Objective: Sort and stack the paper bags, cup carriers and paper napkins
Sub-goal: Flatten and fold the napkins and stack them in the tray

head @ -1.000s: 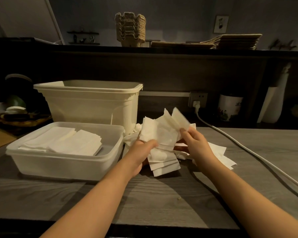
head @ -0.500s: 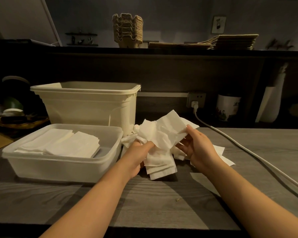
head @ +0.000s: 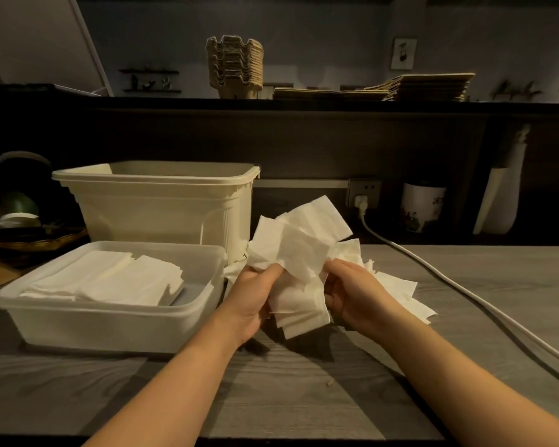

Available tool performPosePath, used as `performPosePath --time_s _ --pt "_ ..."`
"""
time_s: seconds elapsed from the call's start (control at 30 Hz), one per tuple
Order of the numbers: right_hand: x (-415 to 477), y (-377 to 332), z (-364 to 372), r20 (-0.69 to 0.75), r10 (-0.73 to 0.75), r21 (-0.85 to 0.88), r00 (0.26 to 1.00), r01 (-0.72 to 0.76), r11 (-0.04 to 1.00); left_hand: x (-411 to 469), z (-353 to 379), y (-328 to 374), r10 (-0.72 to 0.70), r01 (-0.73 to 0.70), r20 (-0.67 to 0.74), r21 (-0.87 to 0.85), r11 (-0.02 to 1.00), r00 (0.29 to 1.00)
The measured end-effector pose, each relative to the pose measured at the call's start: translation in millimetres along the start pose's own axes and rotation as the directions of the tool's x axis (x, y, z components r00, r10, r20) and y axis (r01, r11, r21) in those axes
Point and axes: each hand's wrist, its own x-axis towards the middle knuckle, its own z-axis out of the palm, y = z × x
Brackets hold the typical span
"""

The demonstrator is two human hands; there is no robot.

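At frame centre, left hand and right hand both grasp uneven napkins. Loose sheets may slip out, since the edges are not aligned.

- We count two hands: left hand, right hand.
- Two plastic containers: one tall bin, one shallow tray.
- Two napkin piles in the tray: left pile, right pile.
- One napkin bunch; we cannot count its sheets.
- One cup carrier stack.
- One paper bag stack.
- One cable.
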Motion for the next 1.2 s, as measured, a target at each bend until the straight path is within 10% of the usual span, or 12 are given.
performPosePath --time_s 1.2 --pt "0.8 2.6 -4.1 -0.016 0.055 0.371 0.998 -0.045 0.927 2.2 3.3 -9.1 -0.055 0.037 0.076 0.22 0.975 0.996"
